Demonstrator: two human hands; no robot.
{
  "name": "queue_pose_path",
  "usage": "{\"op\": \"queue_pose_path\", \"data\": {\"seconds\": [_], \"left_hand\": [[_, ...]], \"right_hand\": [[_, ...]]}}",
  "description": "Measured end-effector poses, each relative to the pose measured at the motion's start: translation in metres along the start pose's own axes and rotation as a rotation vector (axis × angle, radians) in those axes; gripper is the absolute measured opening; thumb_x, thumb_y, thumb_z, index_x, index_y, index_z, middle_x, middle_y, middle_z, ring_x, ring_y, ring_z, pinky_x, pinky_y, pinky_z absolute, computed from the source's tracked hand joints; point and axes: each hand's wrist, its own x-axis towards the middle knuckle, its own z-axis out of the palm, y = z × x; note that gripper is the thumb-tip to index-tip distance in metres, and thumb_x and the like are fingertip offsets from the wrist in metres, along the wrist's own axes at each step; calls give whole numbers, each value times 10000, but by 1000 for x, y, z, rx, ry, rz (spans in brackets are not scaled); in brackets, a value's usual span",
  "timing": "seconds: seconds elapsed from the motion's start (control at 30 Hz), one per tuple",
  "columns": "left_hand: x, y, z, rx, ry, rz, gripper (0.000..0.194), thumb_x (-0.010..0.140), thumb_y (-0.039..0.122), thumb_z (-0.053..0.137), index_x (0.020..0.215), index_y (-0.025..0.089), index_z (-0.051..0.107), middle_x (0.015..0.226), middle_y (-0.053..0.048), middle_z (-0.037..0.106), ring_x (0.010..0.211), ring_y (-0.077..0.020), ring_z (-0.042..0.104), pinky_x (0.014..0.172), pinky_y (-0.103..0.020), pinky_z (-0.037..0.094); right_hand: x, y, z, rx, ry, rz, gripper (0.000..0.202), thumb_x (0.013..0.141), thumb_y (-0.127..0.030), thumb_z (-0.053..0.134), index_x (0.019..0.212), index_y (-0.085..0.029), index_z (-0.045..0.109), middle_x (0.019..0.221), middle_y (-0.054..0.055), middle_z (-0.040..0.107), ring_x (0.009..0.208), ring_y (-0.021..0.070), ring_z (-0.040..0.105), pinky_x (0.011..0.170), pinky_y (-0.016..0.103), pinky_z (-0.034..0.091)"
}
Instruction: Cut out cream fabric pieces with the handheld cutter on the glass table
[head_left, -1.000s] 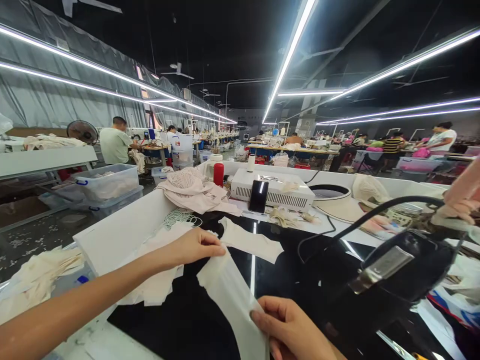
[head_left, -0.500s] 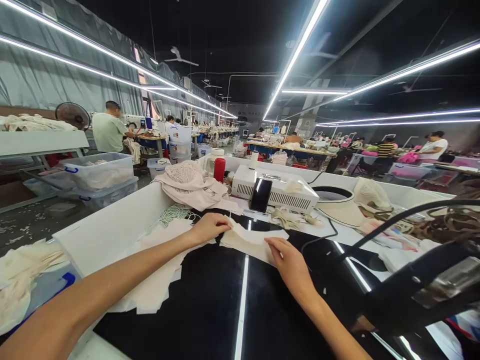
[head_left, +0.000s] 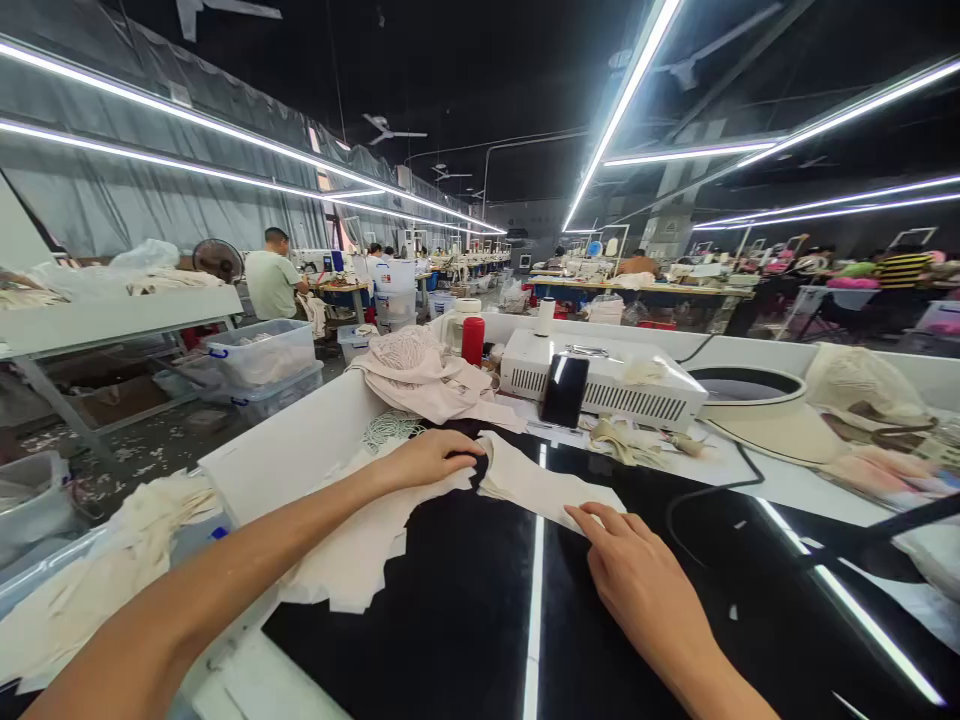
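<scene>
A curved cream fabric piece [head_left: 544, 480] lies over the glossy black tabletop [head_left: 457, 610], its left end slightly raised. At that left end, my left hand [head_left: 435, 458] has its fingers and thumb closed on the edge. My right hand [head_left: 637, 565] pinches the lower right end, its fingertips on top and the thumb partly hidden. Beneath my left forearm are more cream fabric pieces [head_left: 352, 575], spread along the left side of the tabletop. Pale green cord [head_left: 390, 430] is bunched just behind my left hand.
Behind the fabric stand a phone [head_left: 565, 390], a white slotted box [head_left: 600, 385] and a red thread spool [head_left: 472, 341]. A cream visor [head_left: 780, 425] sits at right, near a black cable [head_left: 671, 515]. A low white wall [head_left: 292, 440] borders the left. A person [head_left: 272, 280] sits farther off.
The view has swung left, so the table's things appear farther right and the dark machine arm has mostly left the picture. Both hands stay at the fabric's ends, which now lies flatter.
</scene>
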Motion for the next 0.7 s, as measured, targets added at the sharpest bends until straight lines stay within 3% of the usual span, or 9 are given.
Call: {"op": "queue_pose_path", "data": {"seconds": [0.1, 0.23, 0.43, 0.7], "left_hand": [[-17, -18, -33, 119, 60, -200, 287, 1120, 393, 617, 1266, 177, 738, 1322, -91, 740, 1222, -267, 703, 1110, -479, 549], [-45, -43, -56, 241, 30, -458, 347, 1075, 428, 710, 1290, 157, 696, 1293, -95, 707, 1134, -273, 717, 986, -477, 628], [-67, -55, -46, 229, -74, -607, 351, 1069, 402, 723, 1321, 161, 684, 1310, -101, 700, 1126, -265, 720, 967, -467, 639], [-76, -44, -46, 59, 93, -569, 334, 1069, 397, 721, 1299, 157, 688, 1300, -98, 698, 1121, -262, 714, 963, -461, 633]], "right_hand": [[-14, -11, 0, 43, 61, -87, 462, 990, -88, 426, 1249, -229, 781, 1285, 101, 800, 1049, 304, 751, 873, 467, 590], [-28, -27, -5, 134, 150, -208, 385, 1026, -157, 460, 1181, -271, 794, 1249, 80, 815, 1047, 287, 796, 841, 427, 657], [-39, -43, -17, 254, 130, -315, 368, 1030, -124, 481, 1163, -282, 786, 1190, 68, 829, 1021, 243, 841, 812, 348, 715], [-53, -58, -23, 432, -88, -293, 380, 1036, -95, 502, 1171, -298, 793, 1239, 64, 811, 1082, 217, 819, 893, 292, 683]]}}
